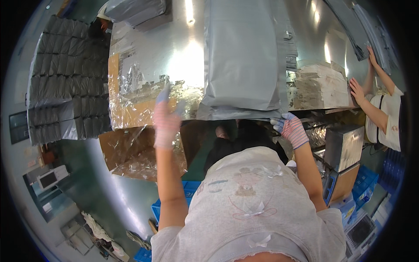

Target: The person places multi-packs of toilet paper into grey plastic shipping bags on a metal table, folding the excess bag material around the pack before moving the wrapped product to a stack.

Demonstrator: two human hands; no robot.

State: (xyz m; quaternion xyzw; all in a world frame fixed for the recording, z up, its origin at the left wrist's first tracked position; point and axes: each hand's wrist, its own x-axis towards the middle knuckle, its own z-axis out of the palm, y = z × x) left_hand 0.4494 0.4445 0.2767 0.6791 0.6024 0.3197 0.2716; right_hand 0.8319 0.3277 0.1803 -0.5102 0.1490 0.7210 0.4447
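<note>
A long grey plastic bag, filled and smooth, lies lengthwise on the shiny metal table. Its flat near end reaches the table's front edge. My right hand, in a striped glove with bluish fingertips, pinches the near right corner of that end. My left hand wears a similar glove and is smeared by motion. It hovers left of the bag, over the table's front edge, apart from the bag; its fingers are too blurred to read.
Transparent tape scraps cover the table's left front. Below it stands an open cardboard box with transparent film. Stacked grey packages fill the left. At right, another person's hands touch the table; a metal box stands below. Another person is at far left.
</note>
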